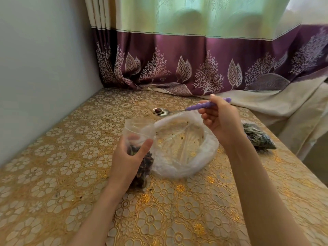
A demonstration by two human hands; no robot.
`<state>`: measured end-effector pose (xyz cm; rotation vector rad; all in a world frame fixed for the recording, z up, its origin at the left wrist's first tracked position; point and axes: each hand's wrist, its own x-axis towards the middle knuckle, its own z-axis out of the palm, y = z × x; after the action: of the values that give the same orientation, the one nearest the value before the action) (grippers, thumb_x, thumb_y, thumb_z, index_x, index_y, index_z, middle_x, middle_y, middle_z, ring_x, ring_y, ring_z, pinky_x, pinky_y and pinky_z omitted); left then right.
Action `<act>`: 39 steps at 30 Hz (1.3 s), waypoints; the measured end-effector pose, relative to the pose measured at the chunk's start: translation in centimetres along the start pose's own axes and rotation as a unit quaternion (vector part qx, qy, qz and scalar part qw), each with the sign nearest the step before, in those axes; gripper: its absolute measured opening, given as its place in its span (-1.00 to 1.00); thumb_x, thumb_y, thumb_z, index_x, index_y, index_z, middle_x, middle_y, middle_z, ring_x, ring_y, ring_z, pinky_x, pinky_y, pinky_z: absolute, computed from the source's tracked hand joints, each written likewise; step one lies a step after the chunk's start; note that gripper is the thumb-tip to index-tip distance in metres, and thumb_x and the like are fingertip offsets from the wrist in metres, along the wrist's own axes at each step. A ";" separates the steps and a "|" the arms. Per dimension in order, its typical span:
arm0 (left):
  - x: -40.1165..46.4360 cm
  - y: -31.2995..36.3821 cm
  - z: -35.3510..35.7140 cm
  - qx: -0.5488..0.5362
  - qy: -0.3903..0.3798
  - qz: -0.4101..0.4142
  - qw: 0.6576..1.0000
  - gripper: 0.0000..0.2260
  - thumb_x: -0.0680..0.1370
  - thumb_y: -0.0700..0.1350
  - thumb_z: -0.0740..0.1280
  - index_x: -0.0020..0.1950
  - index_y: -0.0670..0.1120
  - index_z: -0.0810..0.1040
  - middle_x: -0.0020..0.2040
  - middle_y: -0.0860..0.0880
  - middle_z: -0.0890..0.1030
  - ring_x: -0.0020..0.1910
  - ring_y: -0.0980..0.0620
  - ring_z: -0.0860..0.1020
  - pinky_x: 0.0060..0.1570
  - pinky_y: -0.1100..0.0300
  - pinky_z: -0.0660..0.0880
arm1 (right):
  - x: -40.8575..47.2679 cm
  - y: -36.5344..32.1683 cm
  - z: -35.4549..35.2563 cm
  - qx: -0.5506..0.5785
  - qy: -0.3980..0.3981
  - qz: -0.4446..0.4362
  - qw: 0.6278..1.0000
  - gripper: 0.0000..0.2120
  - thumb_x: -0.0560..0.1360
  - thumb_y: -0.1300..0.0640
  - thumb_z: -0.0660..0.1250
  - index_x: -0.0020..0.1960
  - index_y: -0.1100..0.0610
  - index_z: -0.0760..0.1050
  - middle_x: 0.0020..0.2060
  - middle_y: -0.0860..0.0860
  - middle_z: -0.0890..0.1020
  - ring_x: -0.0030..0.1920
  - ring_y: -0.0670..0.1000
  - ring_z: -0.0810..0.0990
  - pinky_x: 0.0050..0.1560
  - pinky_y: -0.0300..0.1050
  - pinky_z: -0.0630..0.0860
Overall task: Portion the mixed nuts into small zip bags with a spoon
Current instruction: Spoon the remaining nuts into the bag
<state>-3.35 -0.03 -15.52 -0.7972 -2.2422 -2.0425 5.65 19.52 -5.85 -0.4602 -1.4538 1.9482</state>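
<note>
Left hand (128,158) grips the zip bag (138,139) upright — right hand (219,119), raised, pinches the loaded spoon (177,110) level.

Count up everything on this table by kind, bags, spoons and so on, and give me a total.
Small zip bags: 2, one held, one filled
Large bag: 1
Spoon: 1
Total: 4

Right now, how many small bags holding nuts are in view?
2: one zip bag gripped by the left hand, one filled bag lying behind the right forearm. Others may be hidden.
</note>
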 end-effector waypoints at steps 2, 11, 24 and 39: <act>0.0 0.1 0.1 0.001 -0.001 -0.009 1.000 -0.48 0.26 0.30 0.35 0.07 0.00 0.48 -0.09 0.06 0.59 -0.22 0.28 0.56 -0.35 0.46 0.42 | -0.5 -0.9 0.4 0.014 -0.025 -0.019 0.999 -0.66 0.60 0.12 0.14 -0.23 0.26 0.52 -0.37 0.12 0.68 -0.49 -0.12 0.45 -0.55 -0.35 0.33; -0.1 0.1 0.0 0.001 0.000 -0.012 1.000 -0.50 0.29 0.26 0.36 0.09 -0.03 0.50 -0.07 0.02 0.59 -0.18 0.19 0.55 -0.26 0.46 0.43 | -2.6 -1.2 2.6 -0.094 -0.141 -0.113 0.979 -0.71 0.60 0.16 0.16 -0.19 0.24 0.55 -0.20 0.19 0.70 -0.38 -0.08 0.47 -0.44 -0.32 0.39; -0.1 0.9 -0.6 -0.020 0.030 0.007 0.999 -0.48 0.30 0.24 0.33 0.11 -0.08 0.51 -0.11 0.10 0.60 -0.25 0.38 0.55 -0.35 0.55 0.39 | -2.6 -1.3 2.1 -0.067 -0.103 -0.160 0.979 -0.73 0.60 0.19 0.16 -0.16 0.26 0.55 -0.21 0.22 0.69 -0.37 -0.04 0.45 -0.41 -0.26 0.37; 0.9 1.1 -3.2 -0.057 -0.025 -0.079 0.995 -0.54 0.26 0.37 0.37 0.01 0.12 0.53 -0.21 0.07 0.68 -0.25 0.10 0.65 -0.29 0.23 0.54 | -1.0 0.8 0.4 -0.401 -0.115 -0.124 0.900 -0.67 0.56 0.20 0.21 -0.33 0.22 0.59 -0.42 0.10 0.67 -0.43 -0.08 0.52 -0.41 -0.22 0.45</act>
<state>-4.79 -2.70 -13.67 -0.7052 -2.3009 -2.2629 5.89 18.48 -6.58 -0.3679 -2.3313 1.1608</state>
